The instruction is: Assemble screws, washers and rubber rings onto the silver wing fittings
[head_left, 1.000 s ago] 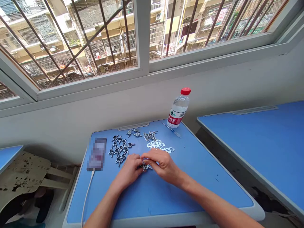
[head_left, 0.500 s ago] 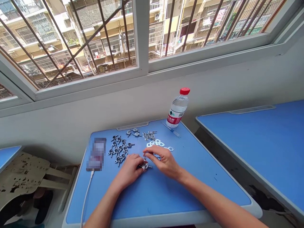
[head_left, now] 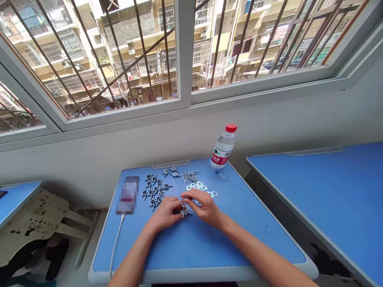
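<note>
My left hand [head_left: 168, 212] rests on the desk, its fingers and thumb closed on a small metal fitting [head_left: 184, 213] with a round body and thin prongs. Above that fitting, my right hand [head_left: 205, 205] pinches a slim, clear-handled screwdriver [head_left: 183, 203] between thumb and fingers; it points down at the fitting, and its tip is too small to make out. Left of my hands lie several dark round fittings [head_left: 155, 189] with prongs. Beyond my right hand are several flat silver plates with holes [head_left: 203, 187], partly behind the hand.
Several silver fittings [head_left: 174, 174] and a heap of small metal pieces [head_left: 189, 176] lie at the back of the blue desk [head_left: 233, 243]. A water bottle [head_left: 221, 149] stands at the back right beside a blue pen-like tool [head_left: 216, 171]. A blurred phone [head_left: 128, 195] with a white cable [head_left: 116, 243] lies left.
The camera view has tilted and shifted slightly, so the desk sits a little lower. Both hands keep their hold at the fitting, with only slight movement.
</note>
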### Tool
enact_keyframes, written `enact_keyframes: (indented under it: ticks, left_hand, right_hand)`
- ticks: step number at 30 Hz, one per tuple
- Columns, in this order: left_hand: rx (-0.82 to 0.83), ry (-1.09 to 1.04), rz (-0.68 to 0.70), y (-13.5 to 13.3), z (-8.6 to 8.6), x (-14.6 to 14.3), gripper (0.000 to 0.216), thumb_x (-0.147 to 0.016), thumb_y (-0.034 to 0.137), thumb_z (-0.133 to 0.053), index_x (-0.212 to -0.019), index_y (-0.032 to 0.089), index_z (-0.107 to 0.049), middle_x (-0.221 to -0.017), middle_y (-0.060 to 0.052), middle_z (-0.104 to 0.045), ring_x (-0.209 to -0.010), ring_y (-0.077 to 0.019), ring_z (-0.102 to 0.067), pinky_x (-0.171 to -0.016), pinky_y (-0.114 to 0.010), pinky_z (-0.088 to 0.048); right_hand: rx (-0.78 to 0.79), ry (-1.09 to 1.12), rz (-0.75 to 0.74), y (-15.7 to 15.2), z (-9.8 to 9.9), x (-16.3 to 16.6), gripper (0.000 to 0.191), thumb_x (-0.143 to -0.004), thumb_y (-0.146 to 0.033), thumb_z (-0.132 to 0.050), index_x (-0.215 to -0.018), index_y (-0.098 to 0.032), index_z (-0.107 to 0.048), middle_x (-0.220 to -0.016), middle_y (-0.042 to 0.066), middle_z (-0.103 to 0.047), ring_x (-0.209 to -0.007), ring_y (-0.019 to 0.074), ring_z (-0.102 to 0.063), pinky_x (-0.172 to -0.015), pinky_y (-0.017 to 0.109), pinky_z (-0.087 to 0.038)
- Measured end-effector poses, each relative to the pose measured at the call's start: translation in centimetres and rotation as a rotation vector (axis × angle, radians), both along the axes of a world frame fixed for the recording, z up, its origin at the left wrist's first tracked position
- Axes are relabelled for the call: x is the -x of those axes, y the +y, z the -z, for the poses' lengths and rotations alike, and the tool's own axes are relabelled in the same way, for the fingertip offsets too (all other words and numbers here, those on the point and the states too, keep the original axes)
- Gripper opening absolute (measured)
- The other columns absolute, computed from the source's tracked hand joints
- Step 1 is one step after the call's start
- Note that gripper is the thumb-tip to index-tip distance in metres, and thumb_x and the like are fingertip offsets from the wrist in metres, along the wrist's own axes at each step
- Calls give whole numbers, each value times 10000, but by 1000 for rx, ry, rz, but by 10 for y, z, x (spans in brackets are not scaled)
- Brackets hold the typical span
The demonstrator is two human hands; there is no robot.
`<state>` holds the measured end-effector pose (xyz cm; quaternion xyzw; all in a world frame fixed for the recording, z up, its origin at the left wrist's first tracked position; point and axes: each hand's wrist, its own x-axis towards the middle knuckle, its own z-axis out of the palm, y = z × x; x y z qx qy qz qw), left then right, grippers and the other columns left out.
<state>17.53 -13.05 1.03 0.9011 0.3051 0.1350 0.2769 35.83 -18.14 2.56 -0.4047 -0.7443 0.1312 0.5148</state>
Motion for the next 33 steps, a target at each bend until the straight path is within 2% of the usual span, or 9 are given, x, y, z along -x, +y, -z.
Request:
enact_keyframes:
  ticks: [7,14,19,27,33]
  left_hand:
    - [-46,-11,-7,0,7,-1,102,-737,136,-682,-806,200,-640,-790,16,-627,-825,-175,-563,-773,-285,-350]
    - [-43,-23,-10,1,5,0,109,-760,162,-713,-847,208,-665,-774,28,-632,-798,-163,-566,-768,-276,-349]
    - [-27,-21,-27,3,8,-1,96,-765,209,-744,-795,194,-654,-783,22,-639,-796,-166,-570,-747,-277,-338]
    - [29,-21,-4,4,5,-1,93,-789,222,-727,-797,196,-638,-781,19,-632,-821,-177,-563,-760,-287,-327]
    - [65,-16,-9,4,4,-1,122,-793,203,-710,-743,187,-600,-799,21,-623,-830,-174,-556,-772,-287,-324]
  right_hand:
    - [-55,-6,26,3,8,1,171,-950,-266,-518,-1042,-195,-644,-726,40,-678,-641,174,-622,-639,300,-506]
    - [-10,54,44,7,15,1,184,-920,-253,-549,-1063,-199,-650,-777,48,-697,-632,172,-630,-617,294,-522]
    - [83,150,-26,6,15,4,190,-907,-238,-565,-1068,-213,-662,-829,50,-710,-667,168,-640,-653,291,-542]
    - [203,233,-54,6,11,5,119,-895,-311,-607,-876,-208,-662,-710,21,-646,-630,161,-604,-599,266,-512]
    - [130,137,-163,1,6,9,162,-958,-284,-529,-948,-210,-673,-737,35,-643,-662,165,-578,-627,278,-492]
